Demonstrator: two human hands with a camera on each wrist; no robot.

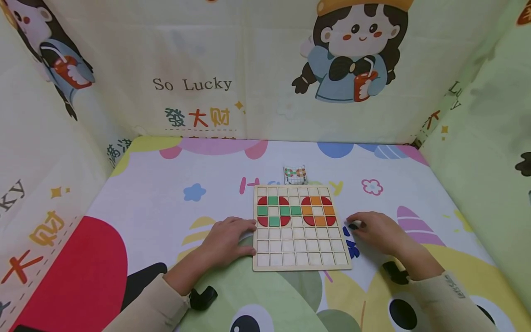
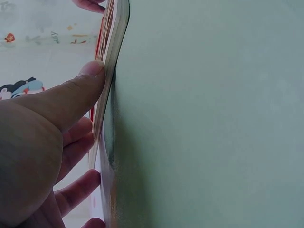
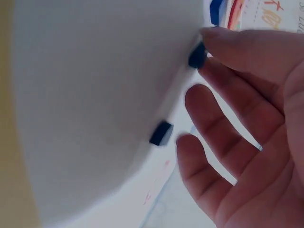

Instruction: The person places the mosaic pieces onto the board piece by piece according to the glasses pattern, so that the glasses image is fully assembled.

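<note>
A wooden grid board (image 1: 303, 246) lies flat on the patterned cloth. In its upper rows, red quarter-round tiles (image 1: 262, 221), green square tiles (image 1: 295, 210) and orange square tiles (image 1: 329, 210) form two rings joined by a green tile. My left hand (image 1: 228, 240) touches the board's left edge with thumb and fingertips; in the left wrist view the thumb (image 2: 83, 85) rests against its side. Beyond the right edge, my right hand (image 1: 377, 232) is low over the cloth. Its thumb and index finger are close together by dark blue marks (image 3: 161, 133); whether they hold anything is unclear.
Behind the board is a small picture card (image 1: 295, 175) with a similar ring pattern. Blue printed letters (image 1: 352, 249) show on the cloth beside the board. Printed cloth walls (image 1: 265, 110) rise behind and at both sides of the table.
</note>
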